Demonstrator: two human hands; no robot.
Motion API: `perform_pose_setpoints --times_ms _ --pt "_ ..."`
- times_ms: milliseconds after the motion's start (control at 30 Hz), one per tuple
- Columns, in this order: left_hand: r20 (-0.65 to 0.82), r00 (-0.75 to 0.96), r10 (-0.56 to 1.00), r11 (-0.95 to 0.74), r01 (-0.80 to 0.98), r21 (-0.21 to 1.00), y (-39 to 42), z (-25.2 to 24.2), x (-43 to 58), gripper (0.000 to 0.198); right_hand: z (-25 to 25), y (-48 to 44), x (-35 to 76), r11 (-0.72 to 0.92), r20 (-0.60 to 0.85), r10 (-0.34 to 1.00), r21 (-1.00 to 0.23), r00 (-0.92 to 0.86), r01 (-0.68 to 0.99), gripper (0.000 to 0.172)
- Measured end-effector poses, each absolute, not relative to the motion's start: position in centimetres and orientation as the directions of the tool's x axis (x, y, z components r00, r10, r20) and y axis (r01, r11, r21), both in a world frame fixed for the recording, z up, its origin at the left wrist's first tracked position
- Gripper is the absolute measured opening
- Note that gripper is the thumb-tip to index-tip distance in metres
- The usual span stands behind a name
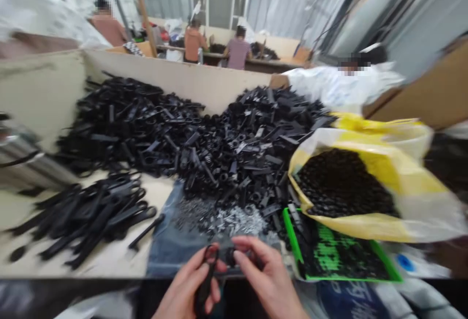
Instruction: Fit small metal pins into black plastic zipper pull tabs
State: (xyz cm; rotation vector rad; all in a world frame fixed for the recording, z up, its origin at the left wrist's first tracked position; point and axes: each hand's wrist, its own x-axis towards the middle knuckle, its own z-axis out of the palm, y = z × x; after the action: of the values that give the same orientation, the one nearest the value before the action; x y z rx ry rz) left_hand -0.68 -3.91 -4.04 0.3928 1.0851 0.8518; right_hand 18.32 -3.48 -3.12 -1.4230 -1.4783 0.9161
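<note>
In my left hand [193, 282] is a long black plastic part [205, 285] with a ring at its upper end, the fingers wrapped round it. Close beside that ring, my right hand [265, 272] pinches a small dark round piece [231, 256] between thumb and fingers; blur hides its exact shape. Both hands are over the front edge of a blue-grey mat [171, 248]. Just beyond them on the mat lie a heap of small silvery metal pieces [241, 221] and a patch of tiny dark grey pieces [192, 212].
A large heap of black plastic parts [146, 124] fills the back. Long black pieces [98, 212] lie piled at left beside a steel container [32, 158]. At right, a yellow-white sack [413, 173] of black pieces overlaps a green tray [393, 272]. Several people sit farther back.
</note>
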Motion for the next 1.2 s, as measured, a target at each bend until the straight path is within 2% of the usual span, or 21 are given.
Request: perform_pose_setpoints --times_ms 67,200,333,433,633,767,867,1000,1133,1200 --pt "-0.601 0.223 0.767 0.637 -0.376 0.673 -4.5 -3.6 -0.6 0.061 -2.8 -3.6 18.4 0.127 0.107 0.991 -0.927 -0.076 0.352 0.016" --pt "-0.541 0.329 0.774 0.625 -0.264 0.735 -5.0 -3.0 -0.9 0.065 -2.9 -3.7 17.7 0.342 0.26 0.928 -0.878 -0.267 0.334 0.019" --pt "-0.55 0.37 0.749 0.625 -0.117 0.772 -5.1 -1.9 -1.5 0.048 -2.9 -3.3 17.4 0.454 0.339 0.883 -0.794 -0.325 0.405 0.021" --pt "-0.566 0.373 0.735 0.634 -0.083 0.769 -5.1 -1.6 -1.8 0.044 -2.9 -3.1 17.4 0.483 0.347 0.867 -0.762 -0.357 0.432 0.02" --pt "-0.578 0.374 0.726 0.648 -0.089 0.757 -5.6 -2.0 -2.0 0.043 -2.7 -3.2 17.2 0.513 0.354 0.846 -0.742 -0.398 0.431 0.022" --pt "-0.625 0.331 0.707 0.677 -0.062 0.733 -6.1 -2.3 -1.9 0.057 -2.5 -3.4 17.1 0.501 0.314 0.851 -0.726 -0.421 0.471 0.024" --pt "-0.634 0.279 0.721 0.648 0.053 0.76 -6.3 -2.4 -1.8 0.063 -2.5 -3.6 17.0 0.483 0.285 0.858 -0.731 -0.428 0.482 0.025" --pt "-0.535 0.273 0.8 0.456 0.302 0.837 -6.4 -1.8 -1.9 0.039 -2.5 -3.9 17.0 0.508 0.291 0.835 -0.733 -0.467 0.452 0.028" --pt "-0.539 0.25 0.804 0.386 0.47 0.794 -6.6 -0.8 -2.6 0.05 -2.6 -4.4 17.4 0.43 0.219 0.857 -0.802 -0.466 0.415 0.025" --pt "-0.533 0.303 0.79 0.354 0.484 0.8 -6.9 -0.4 -3.2 0.051 -2.6 -4.8 17.7 0.328 0.151 0.903 -0.847 -0.402 0.418 0.035"
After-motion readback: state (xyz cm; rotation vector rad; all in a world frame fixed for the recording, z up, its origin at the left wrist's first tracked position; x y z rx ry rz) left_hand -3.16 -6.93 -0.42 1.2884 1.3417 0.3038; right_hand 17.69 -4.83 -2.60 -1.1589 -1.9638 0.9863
